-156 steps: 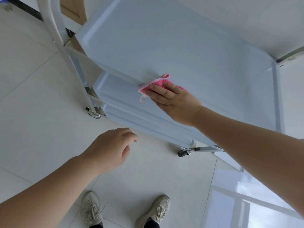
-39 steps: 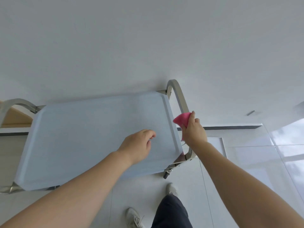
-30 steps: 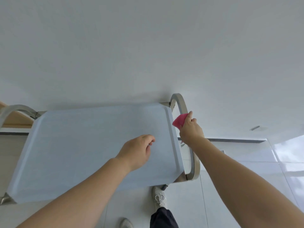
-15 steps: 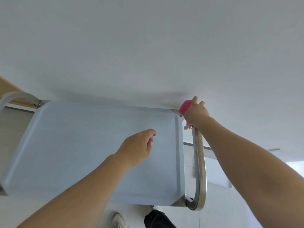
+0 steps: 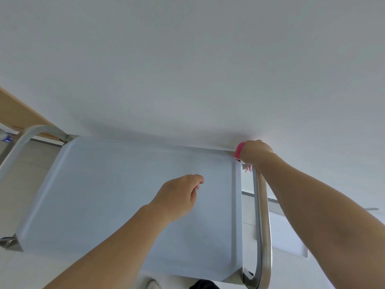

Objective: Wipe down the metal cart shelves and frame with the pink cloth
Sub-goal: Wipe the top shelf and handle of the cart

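The metal cart's top shelf (image 5: 104, 195) is a pale blue-grey tray seen from above, pushed against a white wall. A curved steel handle rail (image 5: 263, 226) runs along its right side. My right hand (image 5: 255, 152) grips the pink cloth (image 5: 239, 149) around the far end of that rail, at the tray's back right corner; only a strip of cloth shows. My left hand (image 5: 179, 197) hovers over the tray's right half with fingers loosely curled, holding nothing.
A second steel handle rail (image 5: 23, 140) arches at the cart's left end, beside a wooden edge (image 5: 18, 113). The white wall (image 5: 187, 69) stands directly behind the cart. Pale tiled floor (image 5: 291, 236) and a skirting strip lie to the right.
My right hand has slid the pink cloth along the right handle rail toward the wall, reaching the back corner. The left hand has stayed over the tray.
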